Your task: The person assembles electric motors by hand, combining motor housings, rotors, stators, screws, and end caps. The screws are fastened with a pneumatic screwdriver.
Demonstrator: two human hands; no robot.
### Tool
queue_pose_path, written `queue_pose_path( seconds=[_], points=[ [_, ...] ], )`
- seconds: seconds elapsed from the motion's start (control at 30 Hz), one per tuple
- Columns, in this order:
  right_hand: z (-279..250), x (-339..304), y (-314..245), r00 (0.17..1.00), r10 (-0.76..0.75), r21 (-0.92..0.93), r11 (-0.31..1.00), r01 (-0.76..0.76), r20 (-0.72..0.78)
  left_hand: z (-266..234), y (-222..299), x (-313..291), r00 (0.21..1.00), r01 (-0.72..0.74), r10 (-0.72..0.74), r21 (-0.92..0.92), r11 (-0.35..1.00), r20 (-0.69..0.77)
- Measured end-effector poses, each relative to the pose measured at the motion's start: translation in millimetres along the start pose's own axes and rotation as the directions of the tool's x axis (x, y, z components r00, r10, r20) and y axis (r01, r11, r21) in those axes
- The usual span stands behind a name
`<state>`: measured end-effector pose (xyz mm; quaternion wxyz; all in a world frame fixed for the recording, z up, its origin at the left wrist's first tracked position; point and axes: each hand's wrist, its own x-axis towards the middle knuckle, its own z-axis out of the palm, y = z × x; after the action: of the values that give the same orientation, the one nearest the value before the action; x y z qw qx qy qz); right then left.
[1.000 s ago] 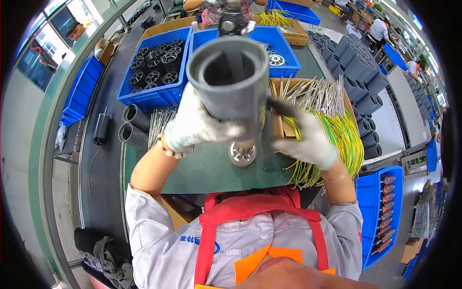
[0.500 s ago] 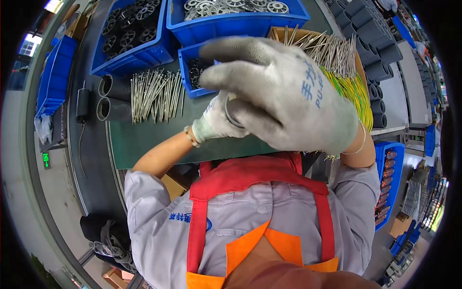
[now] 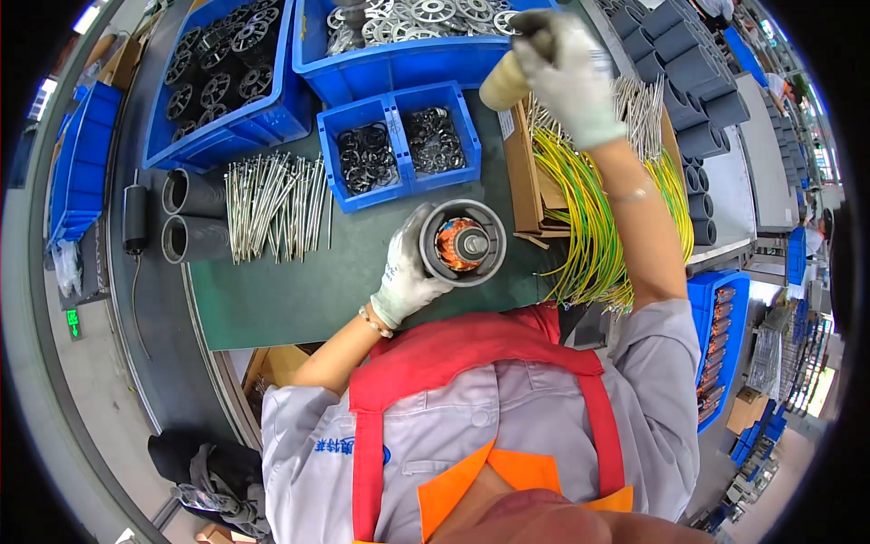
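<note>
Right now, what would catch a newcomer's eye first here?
First, the grey tube in the left fingers, near the picture's middle, its open end facing up to show an orange coil inside. Next, the bright yellow-green wires spilling over the box's edge at right. Then the shiny silver wheels piled in a blue bin at the top.

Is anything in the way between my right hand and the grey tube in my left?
Only the tan cylinder at your right hand; past it, nothing visible blocks the way to the grey tube. Blue bins and a cardboard box flank that path.
</note>
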<state>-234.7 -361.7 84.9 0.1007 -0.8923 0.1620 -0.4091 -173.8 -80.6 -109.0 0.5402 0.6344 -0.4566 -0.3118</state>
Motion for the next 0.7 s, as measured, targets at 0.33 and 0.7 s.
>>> queue_pose_path(
  seconds=[0.33,0.7],
  points=[
    [78,-49,60,0.945,0.198,-0.037,0.98,-0.195,0.261,-5,7,13,0.977,-0.208,0.215,0.228,0.951,-0.005],
    [-2,-145,-72,0.604,0.029,0.561,0.339,-0.755,0.796,-5,0,11,0.956,-0.276,0.29,0.192,0.942,-0.05]
  ],
)
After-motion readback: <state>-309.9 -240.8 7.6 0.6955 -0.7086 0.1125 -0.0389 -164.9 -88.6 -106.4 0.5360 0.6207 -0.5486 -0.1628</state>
